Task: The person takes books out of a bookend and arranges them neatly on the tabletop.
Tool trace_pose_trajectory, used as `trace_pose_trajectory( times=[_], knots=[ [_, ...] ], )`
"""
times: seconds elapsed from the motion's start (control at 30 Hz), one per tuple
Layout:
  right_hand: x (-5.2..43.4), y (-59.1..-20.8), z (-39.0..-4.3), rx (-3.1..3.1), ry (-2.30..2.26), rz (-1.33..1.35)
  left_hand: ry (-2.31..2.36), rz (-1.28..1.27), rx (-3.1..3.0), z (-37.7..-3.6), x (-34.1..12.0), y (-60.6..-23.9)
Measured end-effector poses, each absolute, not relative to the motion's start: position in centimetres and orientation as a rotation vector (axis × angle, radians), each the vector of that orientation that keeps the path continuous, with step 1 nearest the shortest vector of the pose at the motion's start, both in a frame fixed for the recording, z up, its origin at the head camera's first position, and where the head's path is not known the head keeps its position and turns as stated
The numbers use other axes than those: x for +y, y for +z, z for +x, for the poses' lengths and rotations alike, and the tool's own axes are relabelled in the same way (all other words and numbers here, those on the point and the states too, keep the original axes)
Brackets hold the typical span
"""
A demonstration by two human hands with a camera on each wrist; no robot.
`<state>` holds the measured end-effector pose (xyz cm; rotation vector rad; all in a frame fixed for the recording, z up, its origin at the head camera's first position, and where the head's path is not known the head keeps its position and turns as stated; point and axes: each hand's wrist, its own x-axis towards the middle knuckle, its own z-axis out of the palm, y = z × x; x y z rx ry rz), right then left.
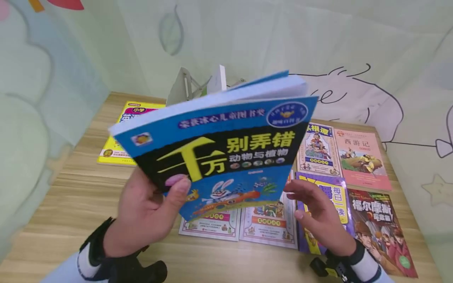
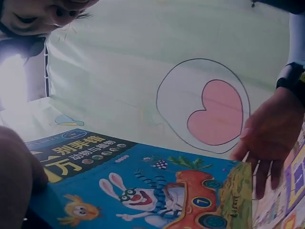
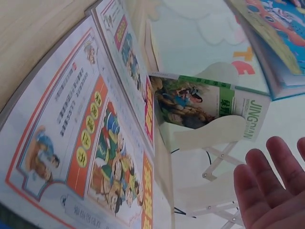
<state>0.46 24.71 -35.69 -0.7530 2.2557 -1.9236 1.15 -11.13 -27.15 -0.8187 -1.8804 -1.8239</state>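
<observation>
While the left hand point(image 1: 141, 212) gripped the lower left corner of a blue and black paperback book with a cartoon rabbit on its cover point(image 1: 226, 157), thumb pressed on the front, the book hung tilted above the pale wooden surface point(image 1: 70, 196). Just right of the book's lower edge, the right hand point(image 1: 318, 212) hovered with fingers spread and relaxed, holding nothing, not touching the cover. Beneath both hands lay a row of flat picture books: two white-bordered ones point(image 1: 244, 228), a purple and yellow one point(image 1: 329, 196), and a dark detective cover point(image 1: 382, 232). Beyond the right hand rested a pink book point(image 1: 361, 157); beyond the left, a yellow workbook point(image 1: 124, 133). Farthest stood a white folding bookstand point(image 1: 187, 84).
</observation>
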Motion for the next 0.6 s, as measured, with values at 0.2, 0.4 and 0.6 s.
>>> trace_pose_trajectory(
  times=[0.2,0.4,0.6],
  knots=[
    [24.2,-35.6,0.7,2.081,-1.984,-0.787,-1.959,-0.787,-2.298,0.8,-9.9,-27.9],
    [23.7,-35.8,1.2,1.969,-1.946,-0.687,-2.135,-0.866,-2.361,0.0,-9.3,-29.1],
    [23.3,-36.2,1.5,1.945,-1.957,-0.796,-2.214,-0.830,-2.429,-0.4,-8.9,-29.9]
  ],
)
